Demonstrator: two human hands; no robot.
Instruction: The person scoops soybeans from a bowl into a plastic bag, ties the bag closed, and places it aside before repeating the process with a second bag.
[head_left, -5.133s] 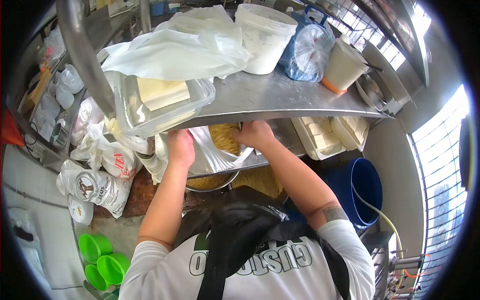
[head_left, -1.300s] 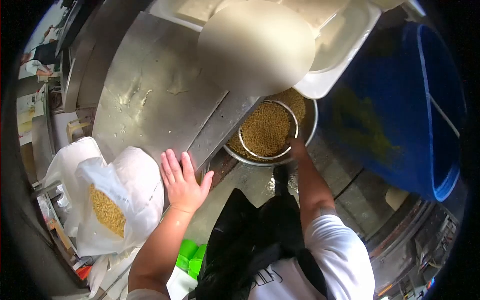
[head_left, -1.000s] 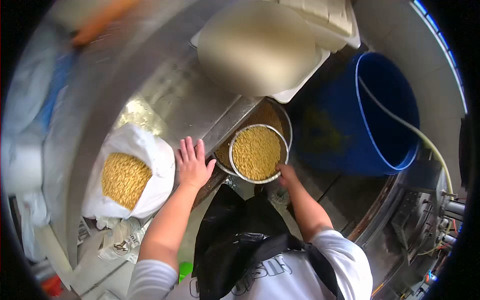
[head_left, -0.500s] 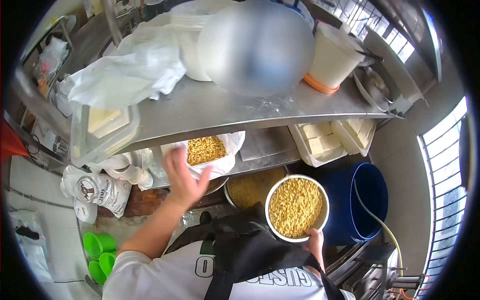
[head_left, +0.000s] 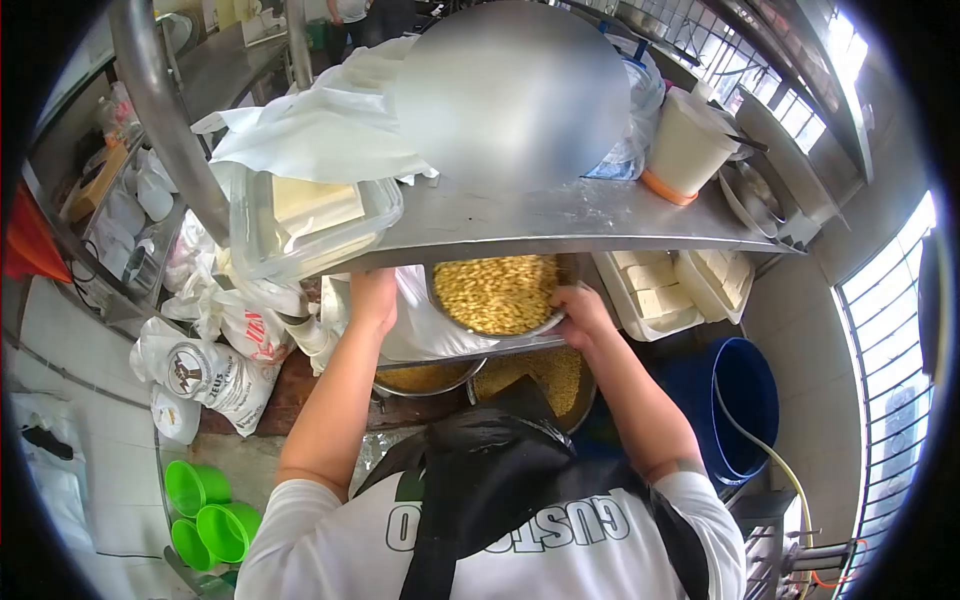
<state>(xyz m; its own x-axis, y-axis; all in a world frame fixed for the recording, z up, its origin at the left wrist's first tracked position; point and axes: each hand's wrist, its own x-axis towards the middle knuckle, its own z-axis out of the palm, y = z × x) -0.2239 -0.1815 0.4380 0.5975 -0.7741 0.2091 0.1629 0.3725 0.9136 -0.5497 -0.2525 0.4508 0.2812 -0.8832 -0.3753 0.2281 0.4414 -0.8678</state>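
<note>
Right hand (head_left: 582, 314) forward, on bowl (head_left: 541, 327)

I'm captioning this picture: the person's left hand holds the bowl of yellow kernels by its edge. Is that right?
Wrong hand: the head view shows the right hand holding the bowl of yellow kernels by its edge.

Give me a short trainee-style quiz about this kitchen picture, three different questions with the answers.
1. Which hand grips the bowl of yellow grains, and what is the other hand beside?
2. True or false: a hose hangs into the blue barrel.
3. How many green containers can be seen at the lower left of the picture?

Key:
1. The right hand; the left hand is beside a white bag.
2. True.
3. Three.
</note>
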